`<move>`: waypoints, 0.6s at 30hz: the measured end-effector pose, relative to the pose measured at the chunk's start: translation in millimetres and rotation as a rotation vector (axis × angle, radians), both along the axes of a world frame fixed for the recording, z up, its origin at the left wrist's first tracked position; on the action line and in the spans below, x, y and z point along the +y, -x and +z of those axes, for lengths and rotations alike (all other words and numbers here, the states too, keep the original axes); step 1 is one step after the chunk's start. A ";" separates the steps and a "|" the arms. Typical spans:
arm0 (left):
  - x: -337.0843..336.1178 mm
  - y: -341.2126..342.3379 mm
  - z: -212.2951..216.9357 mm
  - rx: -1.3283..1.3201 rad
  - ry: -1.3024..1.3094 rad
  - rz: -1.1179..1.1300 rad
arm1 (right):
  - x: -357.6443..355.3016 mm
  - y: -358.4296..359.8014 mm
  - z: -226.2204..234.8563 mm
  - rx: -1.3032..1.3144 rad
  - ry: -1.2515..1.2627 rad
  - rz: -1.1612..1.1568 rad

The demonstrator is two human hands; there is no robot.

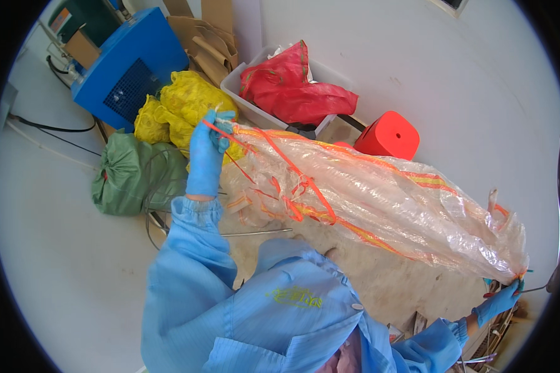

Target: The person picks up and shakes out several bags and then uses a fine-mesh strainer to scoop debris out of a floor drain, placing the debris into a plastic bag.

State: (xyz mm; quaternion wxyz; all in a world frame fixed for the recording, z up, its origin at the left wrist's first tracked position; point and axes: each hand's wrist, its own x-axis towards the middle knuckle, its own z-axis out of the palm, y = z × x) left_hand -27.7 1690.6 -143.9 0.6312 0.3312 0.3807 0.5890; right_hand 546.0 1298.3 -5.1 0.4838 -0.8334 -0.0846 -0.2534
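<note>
A long translucent woven plastic sack (361, 193) with orange and yellow stripes stretches across in front of me, its film creased and shiny. My left hand (211, 152), in a blue glove, is raised and closed on the sack's gathered left end. Orange straps (298, 174) hang in loops and knots near that end. At the far lower right my gloved right hand (499, 301) is closed at the sack's other end. Its fingers are partly hidden, and small dark and red bits beside them are too small to make out.
Behind the sack stand a blue machine (130, 68), yellow sacks (190, 96), a green sack (127, 177) and a plastic bin (246, 99) holding a red sack (292, 87). A red block (389, 135) sits by the wall. A thin metal rod (255, 233) lies low, left of centre.
</note>
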 end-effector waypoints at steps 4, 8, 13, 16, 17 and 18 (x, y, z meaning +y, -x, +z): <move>-6.8 -37.2 54.7 0.583 -0.153 -0.303 | -25.3 -16.4 0.2 -0.103 0.121 -0.053; 20.2 -25.8 40.6 0.681 -0.386 -0.264 | -52.1 -25.7 8.8 -0.091 0.152 -0.133; 22.4 -12.1 53.3 0.626 -0.185 -0.556 | -114.9 -58.2 4.3 -0.023 0.028 -0.172; 30.4 -11.3 68.2 0.581 -0.212 -0.741 | -138.2 -75.7 -3.3 0.042 0.060 -0.226; 32.7 -7.3 74.8 0.602 -0.208 -0.776 | -143.7 -70.9 2.6 0.114 0.090 -0.310; 32.9 4.6 88.5 0.636 -0.208 -0.799 | -147.3 -72.5 -1.6 0.118 0.096 -0.336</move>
